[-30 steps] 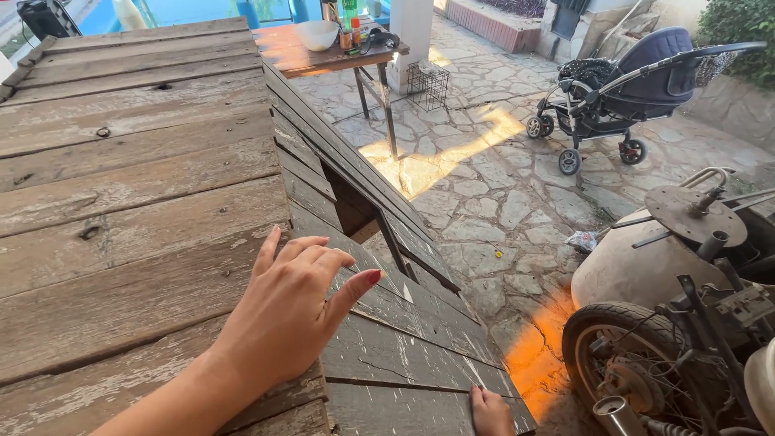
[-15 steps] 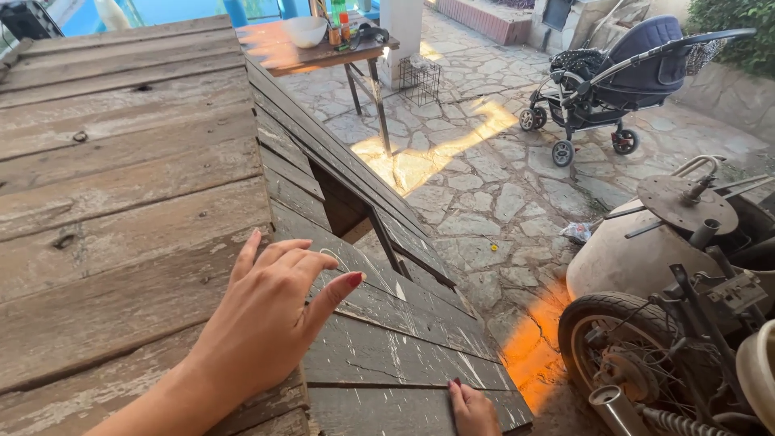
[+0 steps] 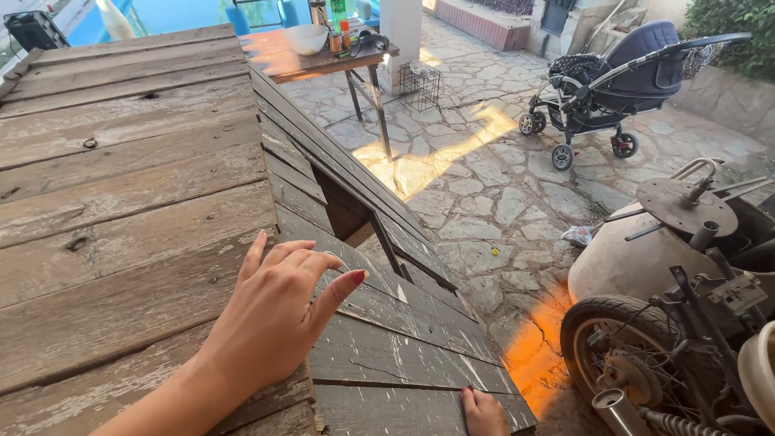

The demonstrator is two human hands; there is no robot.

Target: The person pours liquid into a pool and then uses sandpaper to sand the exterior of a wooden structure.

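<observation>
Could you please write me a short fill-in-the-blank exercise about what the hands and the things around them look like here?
1. The left hand rests on weathered ____ planks.
2. The right hand touches the sloped side's ____ edge.
3. The dark blue ____ stands on the stone paving.
4. A white ____ sits on the small table.

Missing words: wooden; lower; stroller; bowl

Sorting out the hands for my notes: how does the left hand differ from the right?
The left hand shows whole, fingers spread, at the ridge of the weathered grey wooden plank roof; the right hand shows only fingertips at the frame's bottom. The left sits higher, the right at the roof's lower edge. Both are bare and touch the roof's boards.
</observation>
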